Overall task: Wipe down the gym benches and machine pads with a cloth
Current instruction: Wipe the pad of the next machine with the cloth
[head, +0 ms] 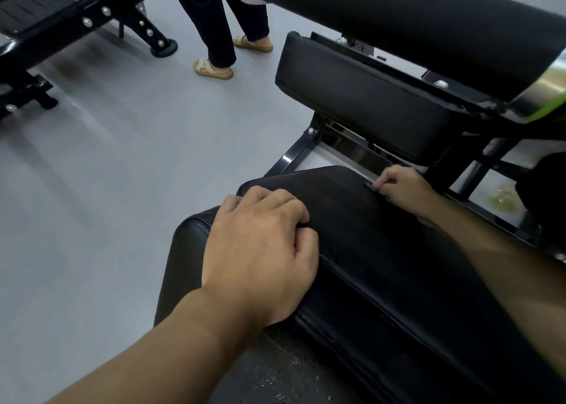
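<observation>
Our left grip and right grip pinch the cloth; pulled unevenly, it could bunch and skip the pad.

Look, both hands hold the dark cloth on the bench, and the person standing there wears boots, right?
Not boots. The head view shows that person wearing open sandals. The left hand and right hand do hold the dark cloth on the bench.
</observation>
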